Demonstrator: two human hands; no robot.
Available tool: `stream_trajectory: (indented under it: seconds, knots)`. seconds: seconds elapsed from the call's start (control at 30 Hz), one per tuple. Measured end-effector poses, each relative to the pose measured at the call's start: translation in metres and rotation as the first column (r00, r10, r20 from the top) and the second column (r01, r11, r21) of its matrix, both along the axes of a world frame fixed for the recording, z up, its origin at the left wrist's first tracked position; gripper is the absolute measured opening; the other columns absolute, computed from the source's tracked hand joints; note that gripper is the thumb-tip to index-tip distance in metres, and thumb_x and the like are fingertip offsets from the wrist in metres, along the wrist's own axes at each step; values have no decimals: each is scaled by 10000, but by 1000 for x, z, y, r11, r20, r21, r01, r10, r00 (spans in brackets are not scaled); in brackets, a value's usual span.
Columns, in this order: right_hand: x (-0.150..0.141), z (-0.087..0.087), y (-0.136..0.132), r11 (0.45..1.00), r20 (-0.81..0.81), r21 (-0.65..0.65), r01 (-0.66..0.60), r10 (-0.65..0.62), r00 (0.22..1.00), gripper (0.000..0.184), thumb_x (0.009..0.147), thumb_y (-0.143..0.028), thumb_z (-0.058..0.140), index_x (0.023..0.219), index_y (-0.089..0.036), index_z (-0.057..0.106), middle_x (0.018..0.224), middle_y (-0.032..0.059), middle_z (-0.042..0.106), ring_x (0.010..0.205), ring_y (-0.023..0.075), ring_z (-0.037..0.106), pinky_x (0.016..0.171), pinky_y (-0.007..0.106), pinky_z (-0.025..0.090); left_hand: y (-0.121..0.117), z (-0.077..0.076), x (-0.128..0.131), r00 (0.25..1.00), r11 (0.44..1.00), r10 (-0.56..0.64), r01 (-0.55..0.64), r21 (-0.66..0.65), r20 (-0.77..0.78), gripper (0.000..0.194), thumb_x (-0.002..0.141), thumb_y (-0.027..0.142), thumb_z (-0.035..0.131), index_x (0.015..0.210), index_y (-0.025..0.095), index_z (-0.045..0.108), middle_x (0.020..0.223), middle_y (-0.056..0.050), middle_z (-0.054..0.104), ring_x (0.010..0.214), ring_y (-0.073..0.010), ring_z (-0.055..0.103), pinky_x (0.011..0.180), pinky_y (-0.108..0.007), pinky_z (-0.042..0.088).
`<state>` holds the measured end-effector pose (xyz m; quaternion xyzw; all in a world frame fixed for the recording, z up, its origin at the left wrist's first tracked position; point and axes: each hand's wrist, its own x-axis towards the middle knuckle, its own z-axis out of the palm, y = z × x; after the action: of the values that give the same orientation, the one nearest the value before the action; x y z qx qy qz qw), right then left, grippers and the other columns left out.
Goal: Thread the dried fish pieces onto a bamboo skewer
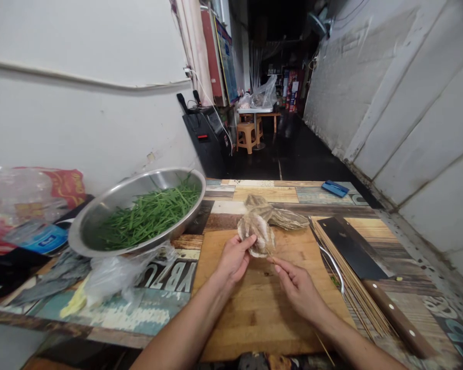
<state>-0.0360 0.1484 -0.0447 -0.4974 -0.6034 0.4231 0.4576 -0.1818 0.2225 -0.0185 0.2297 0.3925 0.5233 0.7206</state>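
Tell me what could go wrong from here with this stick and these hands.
The thin stick in the right hand points toward the wrinkled piece in the left hand, so a slip might prick that hand. The big knife lies right of the board, near the right forearm; reaching that way could knock it.

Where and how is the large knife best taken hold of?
Probably by its brown handle, coming from the near right: the handle is the near end, the dark blade lies farther away, and thin sticks lie along its left side.
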Motion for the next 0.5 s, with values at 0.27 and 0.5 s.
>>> stream_trajectory:
  seconds: [0.27, 0.5]
  knots:
    - [-1, 8, -2, 989, -165, -150, 4, -29, 986, 405, 812, -481, 557, 1029, -165, 689, 716, 46, 681, 699, 166, 639, 684, 292, 534, 1, -5, 0, 999, 998, 34, -32, -49, 27, 224, 571, 105, 780, 753, 84, 651, 717, -68, 687, 621, -127, 614, 653, -246, 501]
    - [10, 21, 3, 811, -642, -449, -375, 0, 767, 400, 788, -466, 597, 1056, -169, 599, 401, -153, 178, 286, 26, 76, 284, 145, 177, 2, -1, 1, 998, 999, 31, -31, -11, 58, 218, 601, 112, 774, 774, 96, 643, 745, -53, 688, 652, -110, 616, 680, -224, 499]
